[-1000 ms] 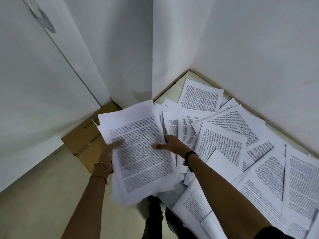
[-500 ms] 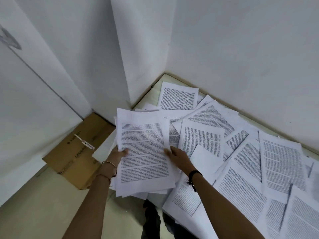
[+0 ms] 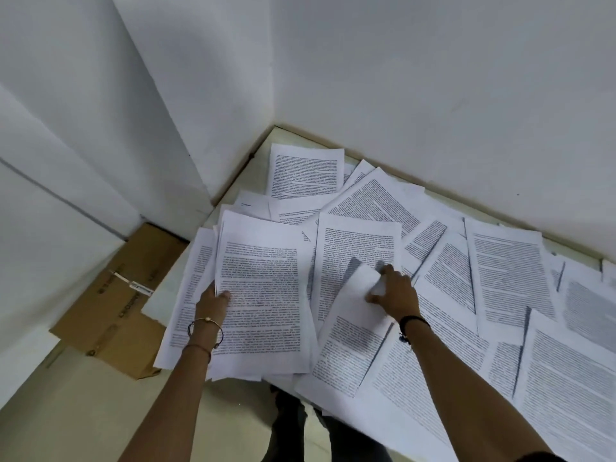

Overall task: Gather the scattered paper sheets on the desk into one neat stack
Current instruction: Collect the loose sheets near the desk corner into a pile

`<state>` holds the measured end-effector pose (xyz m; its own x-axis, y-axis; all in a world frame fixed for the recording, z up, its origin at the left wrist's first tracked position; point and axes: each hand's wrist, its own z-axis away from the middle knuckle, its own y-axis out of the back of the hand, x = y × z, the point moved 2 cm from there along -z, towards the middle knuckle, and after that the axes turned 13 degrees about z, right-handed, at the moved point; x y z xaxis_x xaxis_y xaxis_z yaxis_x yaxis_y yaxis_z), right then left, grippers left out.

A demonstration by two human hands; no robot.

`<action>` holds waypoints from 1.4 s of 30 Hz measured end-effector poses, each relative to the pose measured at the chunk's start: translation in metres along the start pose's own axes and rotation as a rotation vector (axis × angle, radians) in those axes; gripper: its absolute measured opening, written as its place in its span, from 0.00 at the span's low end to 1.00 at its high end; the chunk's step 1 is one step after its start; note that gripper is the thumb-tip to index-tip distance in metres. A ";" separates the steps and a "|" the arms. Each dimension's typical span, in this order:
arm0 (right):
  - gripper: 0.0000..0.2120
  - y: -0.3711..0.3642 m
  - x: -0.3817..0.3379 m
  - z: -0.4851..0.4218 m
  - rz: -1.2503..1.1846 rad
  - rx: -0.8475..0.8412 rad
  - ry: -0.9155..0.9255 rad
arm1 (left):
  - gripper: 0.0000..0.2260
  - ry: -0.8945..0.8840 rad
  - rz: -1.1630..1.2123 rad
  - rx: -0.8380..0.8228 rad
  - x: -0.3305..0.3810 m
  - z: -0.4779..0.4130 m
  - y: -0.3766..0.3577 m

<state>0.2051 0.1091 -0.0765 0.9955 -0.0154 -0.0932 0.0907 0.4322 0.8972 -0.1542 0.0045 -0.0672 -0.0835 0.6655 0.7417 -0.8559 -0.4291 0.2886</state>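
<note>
My left hand (image 3: 213,300) holds a gathered bundle of printed sheets (image 3: 263,288) by its left edge, thumb on top, at the desk's left end. My right hand (image 3: 393,293) lies to the right of the bundle and pinches the lifted corner of one loose sheet (image 3: 353,325). Several more printed sheets (image 3: 510,271) lie scattered and overlapping over the pale desk (image 3: 266,141), from the far corner to the near right. One sheet (image 3: 305,170) lies alone near the back corner.
White walls (image 3: 433,95) close the desk at the back and left corner. A flattened brown cardboard box (image 3: 123,301) lies on the floor to the left, below the desk edge. Dark trouser legs (image 3: 293,425) show under the near edge.
My right hand left the bundle's right edge, moved right and took hold of a loose sheet's corner, which has lifted. My left hand still holds the bundle; the view has shifted left.
</note>
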 end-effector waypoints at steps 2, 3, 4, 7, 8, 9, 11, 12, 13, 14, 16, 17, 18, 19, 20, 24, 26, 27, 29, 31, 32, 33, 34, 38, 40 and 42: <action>0.25 0.008 -0.007 -0.009 0.039 -0.005 0.066 | 0.17 0.004 -0.026 0.015 -0.001 0.000 -0.001; 0.20 0.014 -0.015 -0.013 0.045 0.030 0.100 | 0.17 0.010 -0.032 0.020 -0.002 -0.001 0.000; 0.16 0.021 -0.023 -0.017 0.047 0.090 0.126 | 0.17 0.012 -0.034 0.021 -0.002 -0.001 0.000; 0.15 0.042 -0.048 -0.032 0.008 0.289 0.187 | 0.16 0.017 -0.051 0.020 -0.002 -0.001 -0.001; 0.18 0.045 -0.054 -0.036 -0.055 0.317 0.209 | 0.16 0.016 -0.054 0.020 -0.002 -0.001 -0.002; 0.22 0.046 -0.057 -0.040 -0.141 0.319 0.223 | 0.16 0.013 -0.055 0.020 -0.002 -0.002 -0.002; 0.34 0.039 -0.048 -0.041 -0.351 0.302 0.133 | 0.16 0.010 -0.055 0.017 -0.002 -0.004 -0.005; 0.39 0.033 -0.038 -0.038 -0.423 0.314 0.000 | 0.16 0.011 -0.055 0.016 -0.002 -0.005 -0.007; 0.42 0.024 -0.026 -0.031 -0.456 0.319 -0.165 | 0.16 0.016 -0.053 0.016 -0.002 -0.005 -0.008; 0.45 0.015 -0.015 -0.022 -0.446 0.307 -0.315 | 0.16 0.018 -0.049 0.020 -0.002 -0.005 -0.009; 0.45 0.002 0.000 -0.005 -0.364 0.244 -0.459 | 0.16 0.025 -0.047 0.028 -0.003 -0.006 -0.011; 0.44 -0.003 0.003 0.000 -0.339 0.229 -0.454 | 0.16 0.022 -0.049 0.030 -0.004 -0.006 -0.013; 0.42 -0.006 0.002 0.002 -0.344 0.220 -0.431 | 0.16 0.023 -0.051 0.029 -0.005 -0.007 -0.014; 0.41 -0.006 0.001 0.000 -0.376 0.214 -0.411 | 0.17 0.026 -0.053 0.029 -0.006 -0.008 -0.016; 0.40 -0.005 -0.002 -0.003 -0.413 0.205 -0.405 | 0.17 0.033 -0.051 0.027 -0.007 -0.008 -0.017; 0.19 0.014 -0.019 -0.027 -0.340 0.179 -0.290 | 0.17 0.071 -0.003 0.027 -0.012 -0.013 -0.018; 0.13 0.024 -0.024 -0.036 -0.369 0.255 -0.232 | 0.16 0.077 0.033 0.029 -0.013 -0.017 -0.017; 0.13 0.026 -0.024 -0.039 -0.419 0.293 -0.222 | 0.16 0.081 0.047 0.030 -0.014 -0.019 -0.016; 0.13 0.028 -0.021 -0.030 -0.645 0.302 -0.224 | 0.16 0.086 0.073 0.037 -0.014 -0.022 -0.014; 0.23 0.024 -0.018 -0.011 -0.837 0.195 -0.238 | 0.16 0.085 0.098 0.048 -0.013 -0.022 -0.013; 0.28 0.021 -0.016 -0.001 -0.851 0.138 -0.241 | 0.16 0.076 0.101 0.057 -0.013 -0.023 -0.014; 0.30 0.015 -0.013 0.007 -0.830 0.086 -0.234 | 0.16 0.067 0.095 0.064 -0.012 -0.022 -0.014; 0.29 0.011 -0.012 0.013 -0.810 0.037 -0.222 | 0.16 0.062 0.098 0.067 -0.010 -0.021 -0.016; 0.12 0.013 -0.021 0.015 -0.744 -0.032 -0.154 | 0.17 0.031 0.097 0.079 -0.005 -0.013 -0.020; 0.14 0.026 -0.024 0.007 -0.794 0.024 -0.171 | 0.17 0.012 0.075 0.088 -0.003 -0.011 -0.019; 0.09 0.043 -0.026 -0.005 -0.849 0.095 -0.168 | 0.17 0.002 0.081 0.085 -0.001 -0.010 -0.013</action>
<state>0.1827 0.1324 -0.0370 0.5806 -0.4346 -0.6884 0.7983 0.1376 0.5864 -0.1480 0.0151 -0.0780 -0.1514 0.6277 0.7636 -0.8001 -0.5314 0.2782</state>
